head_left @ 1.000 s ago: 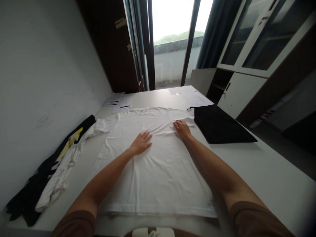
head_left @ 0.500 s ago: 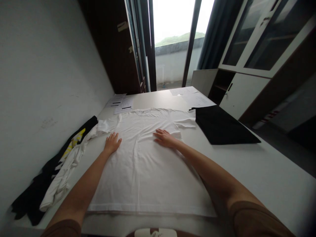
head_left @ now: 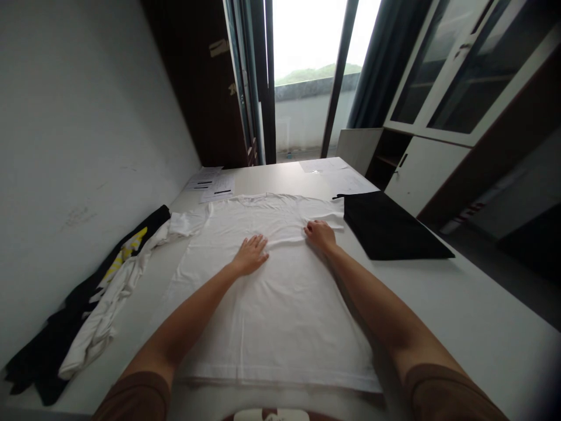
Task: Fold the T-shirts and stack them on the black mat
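Note:
A white short-sleeved T-shirt [head_left: 272, 316] lies spread on the table, its collar at the far side and its hem towards me. My left hand [head_left: 251, 255] rests flat on the middle of the shirt, fingers stretched out. At the shirt's right side, just below the right sleeve, my right hand [head_left: 321, 235] has its fingers curled in and closed on the edge of the fabric. Soft wrinkles run across the cloth between the two hands.
A folded black cloth [head_left: 394, 228] lies right of the shirt. Along the wall at left are a black garment with yellow print [head_left: 74, 310] and a crumpled white garment [head_left: 99, 327]. Paper sheets [head_left: 346, 178] lie on the white table's [head_left: 473, 310] far end.
My left hand has moved right, from the shirt's left side to its middle. My right hand has shifted right to the shirt's side edge, its fingers going from stretched out to curled.

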